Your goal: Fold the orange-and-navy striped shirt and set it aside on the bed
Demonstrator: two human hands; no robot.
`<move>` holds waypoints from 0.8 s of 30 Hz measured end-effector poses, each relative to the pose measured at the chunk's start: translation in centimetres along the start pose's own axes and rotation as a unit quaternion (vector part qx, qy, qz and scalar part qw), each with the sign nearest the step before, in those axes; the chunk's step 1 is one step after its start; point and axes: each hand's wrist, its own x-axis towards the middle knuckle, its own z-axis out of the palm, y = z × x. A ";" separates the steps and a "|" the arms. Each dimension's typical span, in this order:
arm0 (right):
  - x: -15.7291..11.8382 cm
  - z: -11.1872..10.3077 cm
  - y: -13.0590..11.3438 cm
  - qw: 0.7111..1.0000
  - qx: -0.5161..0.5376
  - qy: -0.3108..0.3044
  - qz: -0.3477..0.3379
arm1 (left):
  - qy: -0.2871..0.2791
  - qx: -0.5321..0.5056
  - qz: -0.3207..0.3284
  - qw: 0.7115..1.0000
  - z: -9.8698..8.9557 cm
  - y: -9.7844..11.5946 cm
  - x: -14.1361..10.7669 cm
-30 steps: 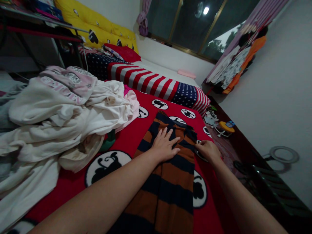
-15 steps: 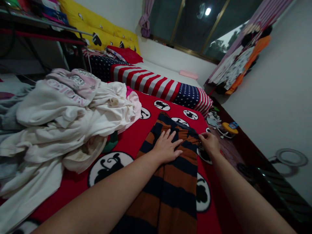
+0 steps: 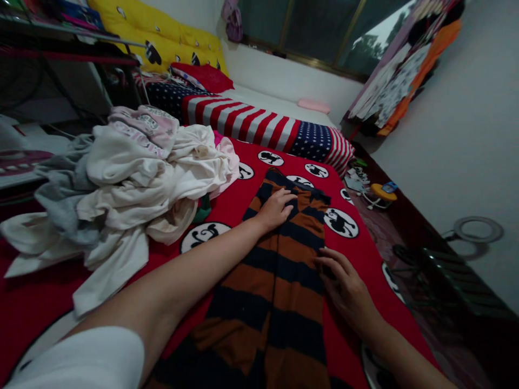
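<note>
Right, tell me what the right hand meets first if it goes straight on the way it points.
The brown-and-navy striped garment. The fingertips of the right hand are at its edge, possibly already touching it, though depth is hard to judge from this view.

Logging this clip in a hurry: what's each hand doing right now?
Left hand: open, resting on the brown-and-navy striped garment, holding nothing.
Right hand: curled at the garment's edge; cannot tell whether it grips.

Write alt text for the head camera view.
Two bare hands rest on a brown-and-navy striped knit garment lying on a red bedspread: the left hand on its upper part, the right hand at its edge. A heap of white clothes lies beside it.
</note>
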 end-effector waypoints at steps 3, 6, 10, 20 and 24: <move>-2.8 -1.1 -1.1 0.999 -0.007 -0.026 -0.031 | -0.051 0.015 0.064 0.997 -2.8 -0.4 -3.0; -5.1 -2.0 -2.2 0.995 -0.019 -0.061 -0.071 | -0.109 0.032 0.111 0.987 -6.9 -1.1 -8.0; -6.6 -2.3 -3.9 0.982 -0.007 -0.109 -0.151 | -0.176 0.041 0.104 0.978 -12.8 -0.4 -15.2; -3.0 -5.1 -10.1 0.942 0.066 -0.240 -0.226 | -0.403 0.027 0.140 0.904 -18.6 8.1 -21.8; -3.5 -4.3 -10.9 0.916 0.128 -0.288 -0.250 | -0.425 -0.065 0.111 0.896 -18.7 10.4 -21.5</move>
